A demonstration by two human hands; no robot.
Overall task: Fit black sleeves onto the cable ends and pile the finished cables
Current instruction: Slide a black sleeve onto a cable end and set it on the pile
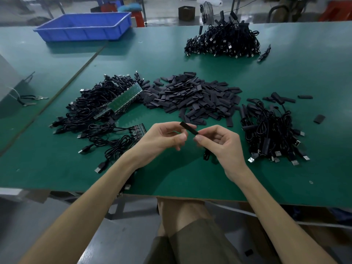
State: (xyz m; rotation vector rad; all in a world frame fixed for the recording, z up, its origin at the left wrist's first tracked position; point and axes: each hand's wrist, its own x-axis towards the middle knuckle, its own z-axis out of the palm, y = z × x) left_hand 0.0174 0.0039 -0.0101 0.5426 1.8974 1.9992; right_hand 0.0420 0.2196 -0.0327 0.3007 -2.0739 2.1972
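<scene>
Two hands hold one black sleeve (189,128) over the worktop's (190,178) near edge.
It slants far-left to near-right. The left hand (162,139) and right hand (222,147) each keep a pinching grip on one end. The cable (206,156) is mostly hidden.

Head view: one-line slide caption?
Left hand and right hand hold a black sleeve over the green table, sleeve heap behind.

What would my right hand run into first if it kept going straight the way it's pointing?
Your left hand, probably. The right hand points left along the black sleeve it pinches, and the left hand's fingers sit at the sleeve's other end, though depth is unclear.
</scene>
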